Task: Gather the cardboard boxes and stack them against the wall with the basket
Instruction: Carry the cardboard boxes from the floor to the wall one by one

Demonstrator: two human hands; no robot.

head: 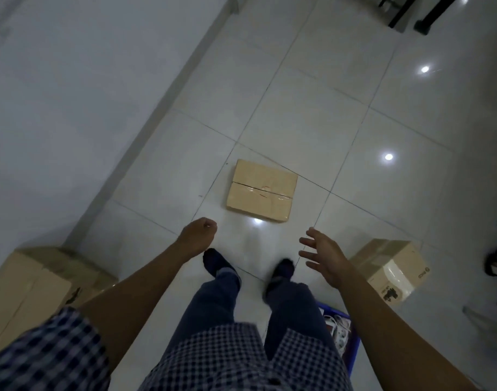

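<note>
Ahead on tiles, flat cardboard box (pixel 261 190) (seam running crosswise), hands (pixel 323 256) empty

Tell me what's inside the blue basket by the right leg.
The blue basket shows something white with dark markings inside, too blurred to identify. The right leg and right forearm cover most of it.

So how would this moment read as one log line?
left hand: loosely curled, empty | right hand: open, empty | flat box: on floor ahead, untouched | basket: by right leg
</note>
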